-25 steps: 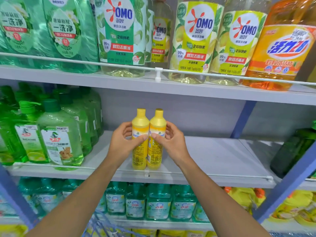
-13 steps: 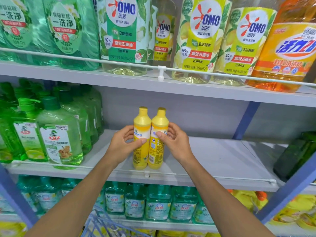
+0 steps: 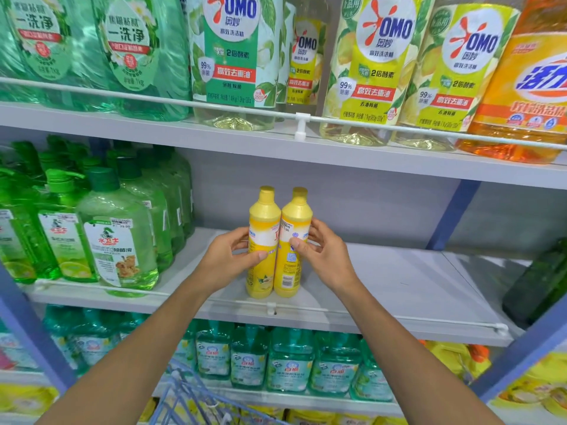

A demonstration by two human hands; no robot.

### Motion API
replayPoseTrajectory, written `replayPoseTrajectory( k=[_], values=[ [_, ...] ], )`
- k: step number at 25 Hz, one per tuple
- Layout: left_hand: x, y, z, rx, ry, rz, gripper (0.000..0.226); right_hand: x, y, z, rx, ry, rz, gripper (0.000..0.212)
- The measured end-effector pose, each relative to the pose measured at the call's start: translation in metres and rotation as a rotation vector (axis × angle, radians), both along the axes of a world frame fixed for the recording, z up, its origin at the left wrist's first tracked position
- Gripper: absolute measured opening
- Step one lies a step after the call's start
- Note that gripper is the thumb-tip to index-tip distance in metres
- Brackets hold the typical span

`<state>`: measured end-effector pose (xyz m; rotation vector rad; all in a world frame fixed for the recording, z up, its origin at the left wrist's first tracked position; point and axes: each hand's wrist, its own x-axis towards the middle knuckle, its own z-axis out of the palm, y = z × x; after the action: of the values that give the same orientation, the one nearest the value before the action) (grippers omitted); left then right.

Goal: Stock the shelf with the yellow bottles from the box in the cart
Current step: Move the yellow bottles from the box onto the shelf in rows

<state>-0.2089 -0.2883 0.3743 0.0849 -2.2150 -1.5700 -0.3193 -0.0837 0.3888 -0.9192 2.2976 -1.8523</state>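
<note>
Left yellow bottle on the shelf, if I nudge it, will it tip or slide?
Probably tip-prone: the left yellow bottle is tall and slim on a narrow base, though the right yellow bottle beside it may prop that side. It would likely slide, since the shelf looks smooth. The front rail is low, so it may not stop a toppling bottle.

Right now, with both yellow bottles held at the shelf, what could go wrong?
The yellow bottles stand near the front rail of the shelf; tall and narrow, they could tip forward over it if released abruptly. The left grip and right grip each hold one bottle, so an uneven release might knock one into the other.
</note>
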Motion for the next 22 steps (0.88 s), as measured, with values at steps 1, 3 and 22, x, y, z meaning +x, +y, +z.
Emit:
replayPoseTrajectory(
  k=[1, 3, 22],
  values=[
    [0.001, 0.003, 0.000, 0.006, 0.006, 0.033, 0.051, 0.002, -0.001, -0.003, -0.017, 0.002, -0.031, 0.061],
    [0.000, 0.014, -0.005, 0.051, 0.047, 0.150, 0.060, 0.009, -0.008, -0.009, -0.047, 0.009, -0.138, 0.062],
    [-0.011, 0.002, -0.020, 0.085, -0.024, 0.106, 0.062, 0.001, 0.002, -0.026, 0.033, -0.017, -0.039, 0.050]
  ],
)
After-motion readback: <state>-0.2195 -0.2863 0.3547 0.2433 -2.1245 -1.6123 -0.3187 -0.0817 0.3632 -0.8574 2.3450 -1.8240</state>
